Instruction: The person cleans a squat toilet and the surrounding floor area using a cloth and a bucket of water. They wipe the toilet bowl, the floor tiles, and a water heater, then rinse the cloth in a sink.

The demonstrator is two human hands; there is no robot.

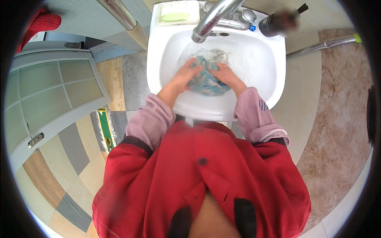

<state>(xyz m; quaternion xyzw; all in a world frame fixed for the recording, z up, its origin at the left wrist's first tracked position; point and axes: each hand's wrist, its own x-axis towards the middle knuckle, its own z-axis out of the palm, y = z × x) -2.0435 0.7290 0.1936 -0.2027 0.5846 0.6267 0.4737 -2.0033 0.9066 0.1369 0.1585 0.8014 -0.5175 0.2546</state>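
Note:
A wet blue-and-white cloth lies bunched in the basin of a white washbasin, below the spout of a chrome faucet. My left hand grips the cloth at its left side, thumb on top. On the other side my right hand pinches the cloth's upper right part. Water swirls around the cloth, and its lower folds spread towards the basin's front wall. Both sleeves are rolled back from the wrists.
A soap dish with green soap sits on the basin's back left corner. A dark cup stands at the back right. Left are a glazed door and a green-backed mop head; a wrapped pole extends right of the basin.

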